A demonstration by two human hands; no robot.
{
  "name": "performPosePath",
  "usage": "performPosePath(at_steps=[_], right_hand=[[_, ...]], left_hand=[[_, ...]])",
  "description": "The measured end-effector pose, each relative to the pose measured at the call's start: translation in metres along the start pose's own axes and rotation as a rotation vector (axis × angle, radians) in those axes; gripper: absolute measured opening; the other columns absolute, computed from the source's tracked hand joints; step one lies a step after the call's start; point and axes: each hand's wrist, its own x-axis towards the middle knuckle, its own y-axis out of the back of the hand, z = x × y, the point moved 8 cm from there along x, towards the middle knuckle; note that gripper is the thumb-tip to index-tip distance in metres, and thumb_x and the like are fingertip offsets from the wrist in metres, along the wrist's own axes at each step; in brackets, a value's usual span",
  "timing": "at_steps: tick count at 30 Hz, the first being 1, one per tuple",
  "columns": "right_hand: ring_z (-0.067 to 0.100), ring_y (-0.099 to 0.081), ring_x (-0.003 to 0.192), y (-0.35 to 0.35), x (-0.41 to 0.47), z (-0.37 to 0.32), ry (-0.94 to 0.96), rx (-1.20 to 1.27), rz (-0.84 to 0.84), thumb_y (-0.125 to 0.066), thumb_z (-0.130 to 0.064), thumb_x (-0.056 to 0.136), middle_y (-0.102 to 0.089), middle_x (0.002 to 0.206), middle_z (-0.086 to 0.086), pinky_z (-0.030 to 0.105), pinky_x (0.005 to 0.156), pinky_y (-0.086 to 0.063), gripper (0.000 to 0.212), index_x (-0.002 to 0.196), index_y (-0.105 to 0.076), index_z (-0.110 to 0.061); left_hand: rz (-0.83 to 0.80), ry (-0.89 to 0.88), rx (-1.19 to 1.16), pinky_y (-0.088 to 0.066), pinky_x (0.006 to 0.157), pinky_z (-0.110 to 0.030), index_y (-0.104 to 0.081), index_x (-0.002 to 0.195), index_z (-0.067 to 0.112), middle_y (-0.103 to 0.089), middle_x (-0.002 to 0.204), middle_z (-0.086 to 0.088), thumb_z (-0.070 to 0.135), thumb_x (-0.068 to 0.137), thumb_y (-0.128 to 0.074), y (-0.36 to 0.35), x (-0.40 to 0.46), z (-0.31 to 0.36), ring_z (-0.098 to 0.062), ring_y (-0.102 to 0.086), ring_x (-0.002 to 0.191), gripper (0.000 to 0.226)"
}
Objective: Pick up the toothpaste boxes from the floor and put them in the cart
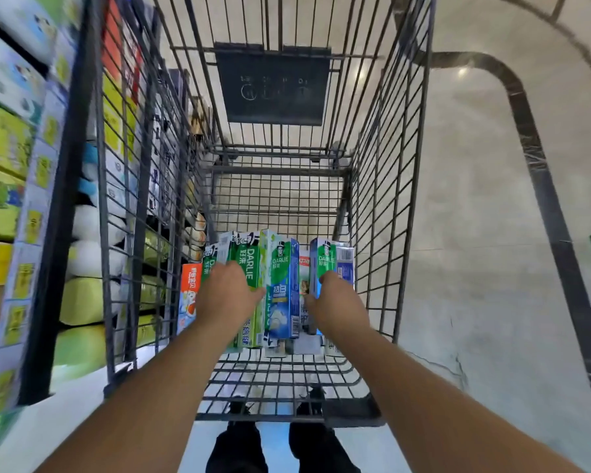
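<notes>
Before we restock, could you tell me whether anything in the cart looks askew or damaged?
Nothing stands out: the green-and-blue toothpaste boxes stand packed in the grey wire cart, with the orange box against its left wall.
</notes>
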Motion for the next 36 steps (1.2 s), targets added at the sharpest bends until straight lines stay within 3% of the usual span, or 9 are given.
performPosePath(at_steps=[2, 4, 7, 11, 14, 21, 27, 31, 36], right_hand=[[0.021, -0.058, 0.079, 0.003, -0.002, -0.003, 0.010, 0.005, -0.002, -0.059, -0.029, 0.096, -0.058, 0.093, 0.000, 0.031, 0.066, -0.046, 0.027, 0.117, -0.050, -0.014], [0.021, -0.060, 0.083, 0.007, -0.005, -0.007, 0.022, -0.001, -0.007, -0.059, -0.031, 0.096, -0.058, 0.095, 0.001, 0.032, 0.069, -0.048, 0.031, 0.120, -0.050, -0.014], [0.023, -0.063, 0.088, 0.016, -0.013, -0.013, 0.049, -0.022, -0.020, -0.059, -0.033, 0.097, -0.063, 0.109, 0.006, 0.034, 0.074, -0.051, 0.035, 0.124, -0.050, -0.013], [0.023, -0.065, 0.091, 0.041, -0.034, -0.032, 0.118, -0.069, -0.035, -0.059, -0.032, 0.096, -0.061, 0.118, 0.008, 0.037, 0.081, -0.054, 0.038, 0.127, -0.051, -0.011], [0.026, -0.061, 0.108, 0.071, -0.059, -0.060, 0.220, -0.157, -0.028, -0.058, -0.037, 0.096, -0.057, 0.129, 0.010, 0.039, 0.092, -0.052, 0.047, 0.134, -0.049, -0.011], [0.025, -0.050, 0.124, 0.145, -0.141, -0.126, 0.473, -0.377, 0.041, -0.054, -0.055, 0.094, -0.051, 0.139, 0.009, 0.042, 0.105, -0.044, 0.063, 0.141, -0.043, -0.015], [0.028, -0.015, 0.151, 0.200, -0.218, -0.155, 0.613, -0.479, 0.158, -0.042, -0.072, 0.089, -0.018, 0.164, 0.007, 0.045, 0.121, -0.014, 0.088, 0.157, -0.017, -0.022], [0.027, -0.010, 0.152, 0.204, -0.262, -0.153, 0.615, -0.557, 0.186, -0.003, -0.093, 0.055, -0.013, 0.165, 0.006, 0.048, 0.122, -0.011, 0.124, 0.157, -0.013, -0.023], [0.031, -0.003, 0.152, 0.174, -0.319, -0.160, 0.612, -0.637, 0.183, 0.005, -0.092, 0.045, -0.006, 0.166, 0.010, 0.051, 0.122, -0.007, 0.135, 0.158, -0.007, -0.021]], left_hand=[[-0.002, -0.009, 0.046, -0.039, 0.047, -0.026, -0.050, 0.075, 0.011, -0.057, 0.085, -0.006, 0.054, 0.084, -0.071, -0.005, -0.001, 0.002, -0.015, -0.052, 0.061, 0.049], [-0.009, -0.030, 0.081, -0.039, 0.048, -0.026, -0.050, 0.072, 0.012, -0.058, 0.086, -0.006, 0.053, 0.085, -0.070, -0.006, -0.003, 0.004, -0.015, -0.051, 0.060, 0.048], [-0.018, -0.061, 0.118, -0.046, 0.062, -0.031, -0.059, 0.108, 0.007, -0.057, 0.116, -0.013, 0.055, 0.088, -0.066, 0.002, -0.009, 0.004, -0.025, -0.062, 0.088, 0.052], [-0.096, -0.125, 0.058, -0.050, 0.089, -0.039, -0.044, 0.140, 0.008, -0.050, 0.138, -0.011, 0.054, 0.095, -0.056, 0.036, -0.029, 0.001, -0.027, -0.055, 0.119, 0.065], [-0.152, -0.170, -0.004, -0.042, 0.108, -0.042, -0.032, 0.151, 0.012, -0.041, 0.151, -0.012, 0.056, 0.095, -0.053, 0.078, -0.058, -0.006, -0.027, -0.047, 0.133, 0.075], [-0.059, -0.216, 0.065, -0.034, 0.114, -0.043, -0.018, 0.157, 0.013, -0.024, 0.161, -0.012, 0.068, 0.093, -0.042, 0.204, -0.142, -0.026, -0.029, -0.033, 0.144, 0.088], [0.011, -0.165, 0.328, -0.025, 0.118, -0.053, -0.008, 0.159, 0.015, -0.019, 0.164, -0.014, 0.090, 0.075, -0.018, 0.266, -0.210, -0.049, -0.034, -0.019, 0.150, 0.113], [-0.031, -0.176, 0.372, -0.007, 0.122, -0.057, 0.006, 0.159, 0.017, 0.002, 0.167, -0.012, 0.088, 0.073, -0.013, 0.265, -0.254, -0.061, -0.033, 0.005, 0.154, 0.114], [-0.002, -0.222, 0.310, -0.010, 0.122, -0.056, 0.008, 0.159, 0.019, 0.002, 0.167, -0.010, 0.093, 0.070, -0.010, 0.253, -0.312, -0.096, -0.031, 0.003, 0.154, 0.117]])
